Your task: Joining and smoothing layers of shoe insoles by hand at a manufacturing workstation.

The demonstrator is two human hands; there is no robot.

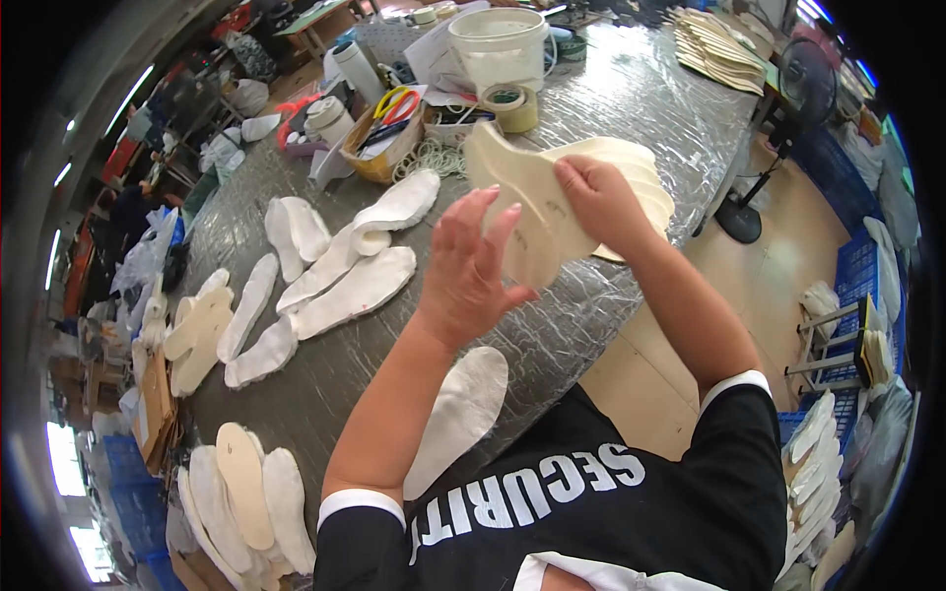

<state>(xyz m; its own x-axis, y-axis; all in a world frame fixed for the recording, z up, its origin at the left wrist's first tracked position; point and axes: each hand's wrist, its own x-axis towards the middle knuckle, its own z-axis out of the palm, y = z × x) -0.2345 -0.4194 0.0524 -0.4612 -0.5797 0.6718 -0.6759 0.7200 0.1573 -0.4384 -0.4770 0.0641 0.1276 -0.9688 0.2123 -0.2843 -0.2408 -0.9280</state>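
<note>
My right hand (pixel 601 202) grips a fanned stack of cream insoles (pixel 631 163), held in the air above the table's right edge. My left hand (pixel 473 271) is beside it, fingers spread, with the thumb and fingertips against the front insole (pixel 527 212) of that stack. Just below my left arm a single white insole (pixel 458 414) lies at the table's near edge. More white insoles (pixel 345 271) lie spread on the grey table (pixel 631 89) to the left.
At the back stand a white bucket (pixel 501 44), a tape roll (pixel 509 103), a cardboard box with scissors (pixel 389 123) and another insole stack (pixel 714 44). Piles of insoles (pixel 246 488) sit near left. A black fan (pixel 788 108) stands on the right floor, by blue crates (pixel 857 276).
</note>
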